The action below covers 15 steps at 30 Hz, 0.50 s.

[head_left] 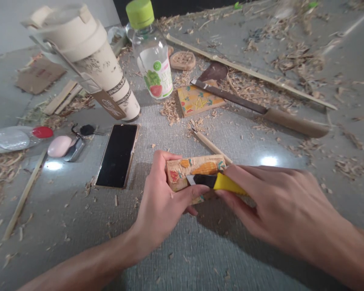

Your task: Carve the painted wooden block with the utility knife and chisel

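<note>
Wooden block (pixel 194 163) between the hands; I judge it light, stiff, dry enough to grip well, its raised carving liable to chip, best taken by the side edges. Left hand (pixel 164 196) curled round its left end, thumb along the near side; right hand (pixel 271 194) closed about a yellow utility knife (pixel 230 184), blade over the carved face, contact unclear from my remote post. Block looks pale, rough-cut, with orange, red and teal painted motifs
</note>
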{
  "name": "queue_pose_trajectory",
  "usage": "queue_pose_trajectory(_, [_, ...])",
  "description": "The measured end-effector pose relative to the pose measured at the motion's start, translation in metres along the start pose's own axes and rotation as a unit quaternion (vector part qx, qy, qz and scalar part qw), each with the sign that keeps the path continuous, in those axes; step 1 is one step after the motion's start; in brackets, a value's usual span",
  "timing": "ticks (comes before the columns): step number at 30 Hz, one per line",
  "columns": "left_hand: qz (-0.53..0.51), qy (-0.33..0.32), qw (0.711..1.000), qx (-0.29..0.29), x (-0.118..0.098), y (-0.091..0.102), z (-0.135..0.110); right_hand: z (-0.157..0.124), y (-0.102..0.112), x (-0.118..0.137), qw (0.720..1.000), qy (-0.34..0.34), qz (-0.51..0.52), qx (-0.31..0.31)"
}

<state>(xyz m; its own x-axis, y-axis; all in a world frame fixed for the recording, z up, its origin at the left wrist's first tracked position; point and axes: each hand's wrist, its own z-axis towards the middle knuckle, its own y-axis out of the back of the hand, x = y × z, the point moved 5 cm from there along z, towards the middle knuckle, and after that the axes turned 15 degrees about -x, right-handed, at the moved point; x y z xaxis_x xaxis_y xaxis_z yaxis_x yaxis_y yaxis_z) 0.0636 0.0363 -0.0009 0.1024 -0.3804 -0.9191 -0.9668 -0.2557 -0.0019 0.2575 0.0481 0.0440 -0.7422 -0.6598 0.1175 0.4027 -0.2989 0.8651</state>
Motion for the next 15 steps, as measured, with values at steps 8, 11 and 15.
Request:
queue_pose_trajectory(8, [0.005, 0.003, 1.000, -0.010, 0.000, 0.000, 0.000, 0.001, 0.001, 0.004, 0.999, -0.010, -0.034, -0.027])
queue_pose_trajectory(11, [0.008, 0.005, 1.000, -0.018, 0.000, -0.001, 0.001, 0.006, 0.003, 0.002, 0.999, 0.006, -0.017, -0.035])
queue_pose_trajectory(15, [0.011, 0.005, 1.000, -0.012, 0.000, -0.002, 0.001, 0.009, 0.004, -0.003, 1.000, 0.009, 0.022, -0.015])
